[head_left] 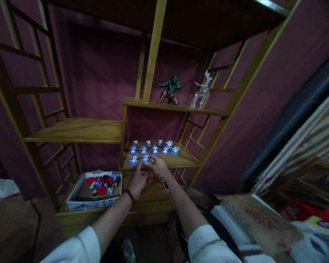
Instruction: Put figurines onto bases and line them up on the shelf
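Note:
A small purple-and-white figurine [145,157] stands on a round purple base near the front edge of the lower right shelf. My right hand [157,165] reaches it from the right, with thumb and fingers closed at its side. From below, my left hand [139,180] points its index finger towards the base; its other fingers are loosely bent and apart, with nothing visible in them. Just left stands a matching purple figurine [133,159]. Behind are a row of purple figurines [155,149], several dark-based figurines [148,144], and blue-based figurines [175,150] on the right.
An open cardboard box [80,191] of loose figurines and round bases stands lower left. Above are a dark green crouching statue [170,89] and a clear deer ornament [201,89]. Wooden posts [155,51] frame the shelves. Stacked flat boards [252,215] lie lower right.

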A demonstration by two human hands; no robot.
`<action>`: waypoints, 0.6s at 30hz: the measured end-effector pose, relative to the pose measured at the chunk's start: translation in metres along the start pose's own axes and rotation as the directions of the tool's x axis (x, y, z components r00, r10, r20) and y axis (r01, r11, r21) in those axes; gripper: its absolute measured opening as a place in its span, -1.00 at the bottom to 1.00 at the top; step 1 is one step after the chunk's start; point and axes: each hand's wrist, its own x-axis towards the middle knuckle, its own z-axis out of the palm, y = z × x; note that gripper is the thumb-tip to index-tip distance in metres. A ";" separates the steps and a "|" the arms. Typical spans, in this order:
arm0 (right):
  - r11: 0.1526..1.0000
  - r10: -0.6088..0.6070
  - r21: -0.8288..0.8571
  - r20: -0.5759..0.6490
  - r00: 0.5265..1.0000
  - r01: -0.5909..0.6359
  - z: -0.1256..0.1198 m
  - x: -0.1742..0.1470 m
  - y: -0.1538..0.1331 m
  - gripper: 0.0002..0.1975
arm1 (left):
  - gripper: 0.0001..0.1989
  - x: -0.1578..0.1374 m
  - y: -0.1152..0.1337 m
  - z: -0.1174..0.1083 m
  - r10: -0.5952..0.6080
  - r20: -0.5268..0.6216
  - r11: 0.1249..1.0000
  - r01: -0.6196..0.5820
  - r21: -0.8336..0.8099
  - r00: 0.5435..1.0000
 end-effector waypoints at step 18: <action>0.998 -0.047 -0.051 -0.005 0.999 0.047 0.000 -0.001 -0.002 -0.77 | -0.33 -0.001 0.002 0.001 -0.005 0.010 1.000 0.005 -0.009 1.000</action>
